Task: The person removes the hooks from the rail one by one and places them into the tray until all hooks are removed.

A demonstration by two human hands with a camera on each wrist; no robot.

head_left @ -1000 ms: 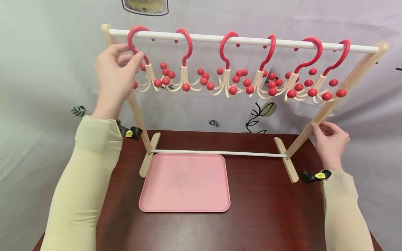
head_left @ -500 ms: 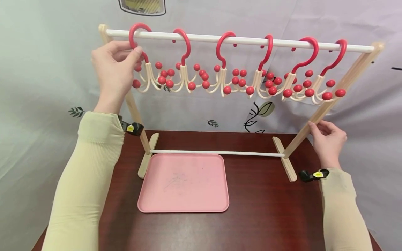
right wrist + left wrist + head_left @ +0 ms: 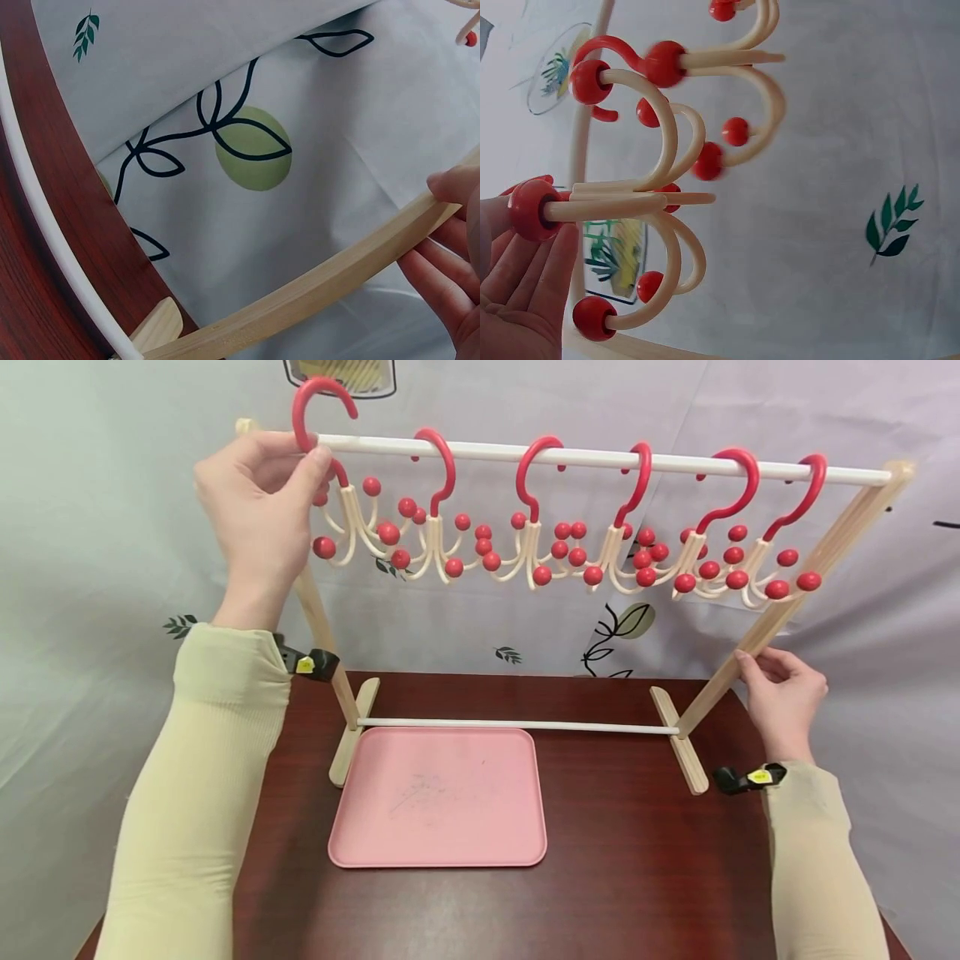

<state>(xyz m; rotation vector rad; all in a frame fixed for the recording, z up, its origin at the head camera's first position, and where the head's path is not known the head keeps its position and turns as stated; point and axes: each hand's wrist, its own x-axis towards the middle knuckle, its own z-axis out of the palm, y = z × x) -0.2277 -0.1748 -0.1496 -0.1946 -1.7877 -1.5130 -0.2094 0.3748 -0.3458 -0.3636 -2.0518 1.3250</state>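
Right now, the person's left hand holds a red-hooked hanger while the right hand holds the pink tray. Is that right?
Not quite: the right hand holds the wooden post, not the pink tray; the right wrist view shows it. The left hand does hold a red-hooked hanger.

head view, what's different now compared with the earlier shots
The left hand has lifted the leftmost hanger upward, so its hook's open end is now above the bar. The right hand still holds the post, the other hangers stay on the bar, and the tray hasn't moved.
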